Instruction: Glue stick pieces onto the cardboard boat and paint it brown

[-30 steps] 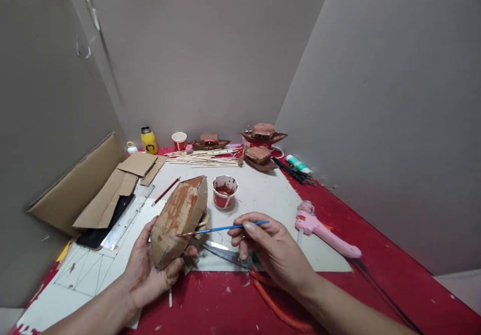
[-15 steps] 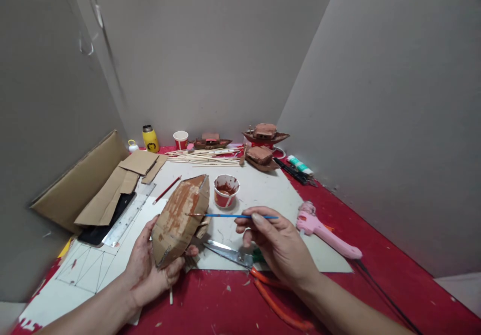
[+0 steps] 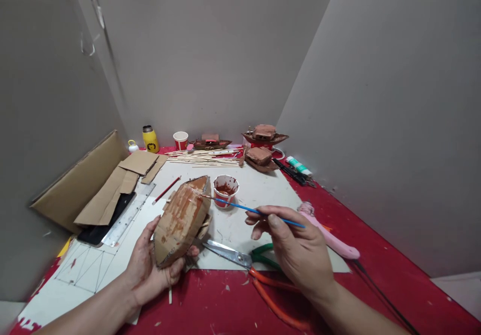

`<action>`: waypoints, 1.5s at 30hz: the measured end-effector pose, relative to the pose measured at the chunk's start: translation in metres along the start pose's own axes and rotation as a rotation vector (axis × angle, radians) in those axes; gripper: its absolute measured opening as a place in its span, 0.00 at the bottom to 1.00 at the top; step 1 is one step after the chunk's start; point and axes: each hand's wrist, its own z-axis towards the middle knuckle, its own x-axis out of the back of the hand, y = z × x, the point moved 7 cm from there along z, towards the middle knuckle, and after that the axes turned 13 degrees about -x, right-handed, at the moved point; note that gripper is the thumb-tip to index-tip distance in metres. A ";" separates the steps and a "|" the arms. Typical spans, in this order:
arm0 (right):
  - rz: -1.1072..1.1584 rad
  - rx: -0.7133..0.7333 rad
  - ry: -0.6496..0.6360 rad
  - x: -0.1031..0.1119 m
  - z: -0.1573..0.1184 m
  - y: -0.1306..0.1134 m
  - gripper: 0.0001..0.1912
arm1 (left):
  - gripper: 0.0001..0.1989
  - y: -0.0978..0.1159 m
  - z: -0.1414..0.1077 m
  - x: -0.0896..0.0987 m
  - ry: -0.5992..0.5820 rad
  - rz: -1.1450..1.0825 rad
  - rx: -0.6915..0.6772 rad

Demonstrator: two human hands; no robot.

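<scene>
My left hand [image 3: 150,270] is closed around the lower end of a cardboard boat [image 3: 182,222], tilted so its bottom faces up, streaked with reddish-brown paint over bare tan card. A thin blue paintbrush [image 3: 244,207] is pinched between the thumb and fingers of my right hand [image 3: 296,249], and its bristles touch the boat's upper right part. Just beyond the brush stands a paper cup [image 3: 226,190] with brown paint inside. Scissors [image 3: 240,259] with green and orange handles lie partly beneath my right hand.
A pink glue gun [image 3: 334,242] lies at right. Brown model boats [image 3: 261,158] and wooden sticks [image 3: 206,157] are at the back, beside a yellow bottle [image 3: 150,139] and another cup [image 3: 181,140]. Cardboard pieces [image 3: 108,189], a ruler [image 3: 129,215] and a pencil [image 3: 166,190] lie left.
My right hand has moved right and slightly down. The brush tip has shifted up and right along the boat and the brush now slants. The boat has turned slightly in my left hand.
</scene>
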 end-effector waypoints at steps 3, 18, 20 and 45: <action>-0.077 0.049 0.001 -0.002 0.000 -0.006 0.08 | 0.30 -0.002 0.001 0.002 0.001 0.000 0.010; -0.226 0.177 -0.279 -0.023 -0.027 -0.012 0.12 | 0.30 -0.001 0.000 0.004 0.030 0.003 -0.007; -0.217 0.184 -0.153 -0.014 -0.022 -0.015 0.12 | 0.31 -0.002 -0.001 0.006 0.017 0.005 -0.002; -0.261 0.233 0.007 0.002 -0.016 -0.014 0.13 | 0.32 -0.003 0.001 0.004 0.000 0.010 0.015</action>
